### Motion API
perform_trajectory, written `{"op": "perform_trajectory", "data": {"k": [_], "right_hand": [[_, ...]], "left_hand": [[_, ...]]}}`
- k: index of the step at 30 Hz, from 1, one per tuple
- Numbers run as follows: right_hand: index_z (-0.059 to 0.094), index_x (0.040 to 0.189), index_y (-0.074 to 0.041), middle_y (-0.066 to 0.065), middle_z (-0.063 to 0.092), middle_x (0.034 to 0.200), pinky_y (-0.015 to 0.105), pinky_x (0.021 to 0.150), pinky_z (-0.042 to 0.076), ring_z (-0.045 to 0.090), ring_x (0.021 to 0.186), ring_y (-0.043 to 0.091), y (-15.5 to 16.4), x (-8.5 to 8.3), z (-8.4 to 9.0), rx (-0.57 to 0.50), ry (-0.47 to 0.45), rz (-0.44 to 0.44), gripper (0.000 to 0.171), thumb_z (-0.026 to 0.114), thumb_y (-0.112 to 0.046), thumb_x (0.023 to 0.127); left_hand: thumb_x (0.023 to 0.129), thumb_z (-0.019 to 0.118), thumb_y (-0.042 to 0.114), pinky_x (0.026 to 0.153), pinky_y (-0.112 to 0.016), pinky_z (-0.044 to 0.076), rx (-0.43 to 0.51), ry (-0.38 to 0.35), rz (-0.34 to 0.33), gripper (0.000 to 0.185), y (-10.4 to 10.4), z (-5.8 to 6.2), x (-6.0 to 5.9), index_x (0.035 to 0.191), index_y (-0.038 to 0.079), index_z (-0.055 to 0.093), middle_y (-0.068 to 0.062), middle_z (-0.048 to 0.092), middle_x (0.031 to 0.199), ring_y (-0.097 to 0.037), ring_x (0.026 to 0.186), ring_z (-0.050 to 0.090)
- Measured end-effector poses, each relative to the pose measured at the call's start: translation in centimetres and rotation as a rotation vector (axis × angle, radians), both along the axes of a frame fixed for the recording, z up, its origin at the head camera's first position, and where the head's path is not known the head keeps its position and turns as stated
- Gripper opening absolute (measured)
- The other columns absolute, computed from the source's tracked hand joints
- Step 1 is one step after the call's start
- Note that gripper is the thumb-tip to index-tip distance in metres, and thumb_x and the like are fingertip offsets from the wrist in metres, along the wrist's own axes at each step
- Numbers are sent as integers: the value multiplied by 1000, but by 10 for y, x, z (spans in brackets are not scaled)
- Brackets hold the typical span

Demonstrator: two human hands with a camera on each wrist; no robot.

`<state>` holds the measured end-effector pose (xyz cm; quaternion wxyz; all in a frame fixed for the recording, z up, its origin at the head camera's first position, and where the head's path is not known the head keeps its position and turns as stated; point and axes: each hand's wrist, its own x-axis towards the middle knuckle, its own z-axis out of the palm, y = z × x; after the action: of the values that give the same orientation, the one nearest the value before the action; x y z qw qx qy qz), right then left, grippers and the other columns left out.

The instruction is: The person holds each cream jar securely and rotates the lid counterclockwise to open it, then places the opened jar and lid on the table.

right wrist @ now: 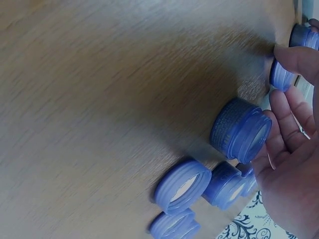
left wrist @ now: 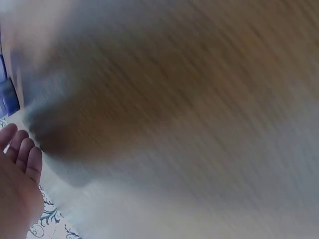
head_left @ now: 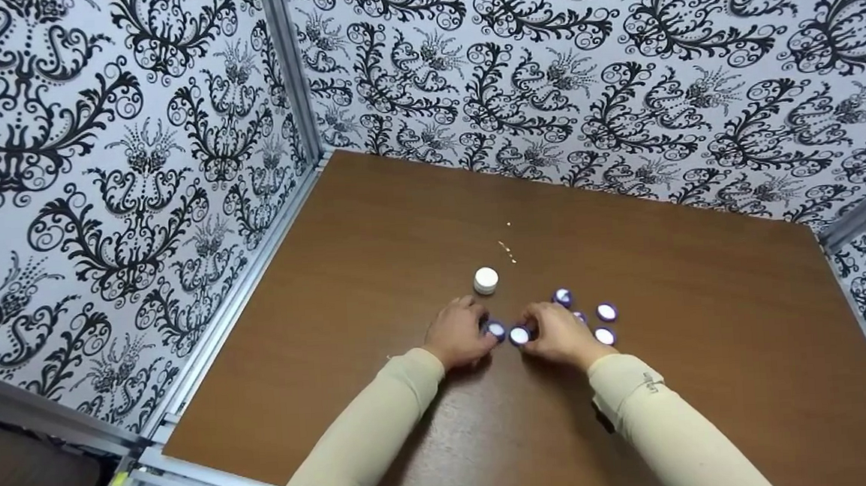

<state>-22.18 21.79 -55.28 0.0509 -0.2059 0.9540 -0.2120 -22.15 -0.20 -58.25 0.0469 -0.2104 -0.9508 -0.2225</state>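
I see a brown wooden table (head_left: 372, 224) boxed in by walls (head_left: 111, 142) papered in black-and-white scrollwork, with metal rails along the edges. My two arms in cream sleeves (head_left: 369, 427) reach in from the near side. My left hand (head_left: 460, 334) rests knuckles-up on the table, its fingertips curled down against a blue bottle cap (head_left: 495, 330); I cannot tell whether it actually pinches the cap. My right hand (head_left: 555, 333) sits just beside it, and in the right wrist view its thumb and fingers close on another cap (right wrist: 281, 75), the one between the two hands (head_left: 519, 335). More blue caps (head_left: 605, 313) lie in a loose cluster just right of the right hand, some open side up. A small white jar (head_left: 486, 280) stands just beyond the left hand. A few pale crumbs (head_left: 507, 249) lie farther back.
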Motion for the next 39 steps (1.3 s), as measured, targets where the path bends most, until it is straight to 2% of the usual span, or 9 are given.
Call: {"op": "perform_trajectory", "data": {"k": [5,7,12,14,17,21,25,33,39], "right_hand": [[68,106,-8,4,64,96,43,82,51,60,90,21,3,1,0,16,-19,-17,38,84,-17,72],[69,108,-9,4,64,99,43,84,50,60,92,22,3,2,1,18,-30,-26,39,85,-17,73],[70,111,-8,5,64,103,44,87,50,61,96,23,3,2,2,25,-48,-42,40,85,-17,75],[70,112,-7,6,64,102,44,87,49,60,96,24,3,2,2,32,-44,-40,41,85,-16,74],[70,112,-6,6,63,102,44,87,49,60,95,24,3,1,2,36,-36,-31,42,84,-15,74],[69,113,-6,6,63,103,44,88,49,59,97,24,3,2,4,25,-28,-19,43,84,-17,74],[69,112,-6,6,63,103,44,89,47,58,98,26,3,3,6,17,-8,-14,43,85,-16,73],[68,116,-4,8,63,106,45,92,47,58,102,28,3,6,7,0,-7,-17,45,84,-13,75],[68,116,-5,6,64,108,44,93,46,58,105,27,6,6,7,30,15,-19,44,81,-12,75]], "left_hand": [[88,58,28,92,-41,48,96,-42,128,32,2,2,-7,110,9,72,-6,65,109,-26,111,59],[88,59,24,94,-42,47,140,-26,175,28,3,2,-12,107,8,72,-7,67,110,-28,115,58],[86,65,22,90,-42,49,195,6,257,23,6,3,-25,100,5,70,-10,66,104,-29,107,60],[84,69,23,88,-43,50,200,-2,284,25,7,4,-30,101,4,69,-10,64,103,-29,103,60],[83,73,26,90,-43,49,212,-39,322,33,9,7,-36,106,2,67,-11,62,106,-30,105,59],[83,77,28,96,-42,46,224,-87,348,44,12,10,-43,115,0,64,-13,60,113,-31,110,56],[81,79,29,99,-41,43,212,-88,340,50,15,10,-48,118,-1,63,-14,59,115,-32,112,55],[76,83,32,100,-42,42,195,-89,331,57,20,3,-57,118,0,63,-15,59,115,-33,114,54],[74,86,31,94,-42,46,195,-86,333,53,23,-1,-64,114,1,66,-14,60,111,-32,109,55]]}}
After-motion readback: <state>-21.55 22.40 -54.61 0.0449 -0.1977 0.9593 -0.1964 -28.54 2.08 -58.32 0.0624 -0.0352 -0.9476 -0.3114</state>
